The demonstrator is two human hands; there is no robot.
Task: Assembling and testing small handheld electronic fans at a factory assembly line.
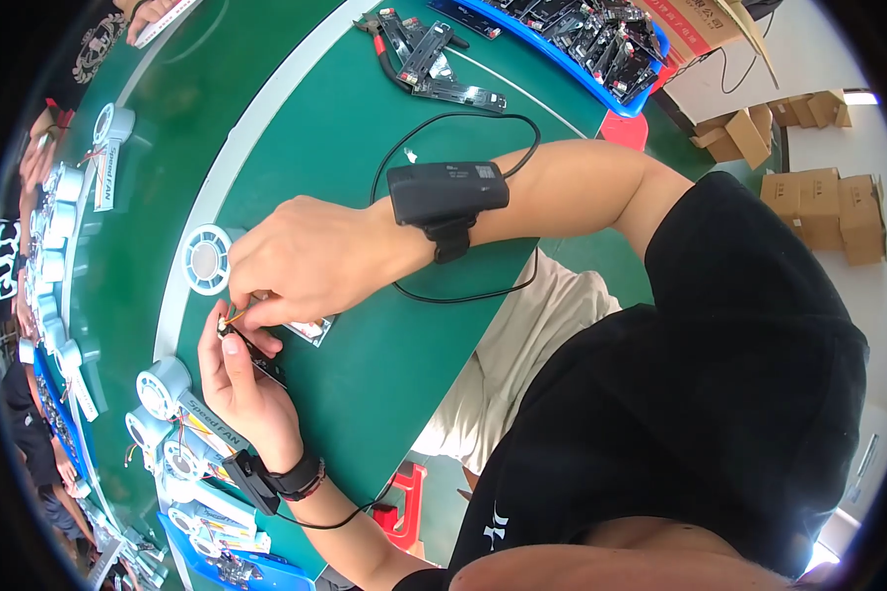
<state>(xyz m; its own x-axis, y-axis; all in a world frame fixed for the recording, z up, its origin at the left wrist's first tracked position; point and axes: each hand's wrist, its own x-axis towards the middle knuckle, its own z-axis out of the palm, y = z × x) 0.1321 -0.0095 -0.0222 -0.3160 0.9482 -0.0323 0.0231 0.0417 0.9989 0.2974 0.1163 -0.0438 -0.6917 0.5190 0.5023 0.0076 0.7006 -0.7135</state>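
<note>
My left hand (241, 389) is closed around a small black circuit board (269, 368), its thumb and fingers along the edges. A small white connector shows at the board's upper end. Above it my right hand (310, 254) pinches a thin orange wire (235, 317) close to that connector; whether the plug is seated I cannot tell. A white round fan (207, 259) lies just beyond my right knuckles, the rest of it hidden by the hand. A flat piece with a silvery end (311, 331) shows under the right hand.
Several white handheld fans (165, 387) lie beside my left wrist, near a blue tray (271, 573). Metal-and-black parts and pliers (382, 57) lie at the top, beside a blue bin (616, 98) of black parts. A black cable (463, 298) loops around my right forearm. Others work across the green table (375, 364).
</note>
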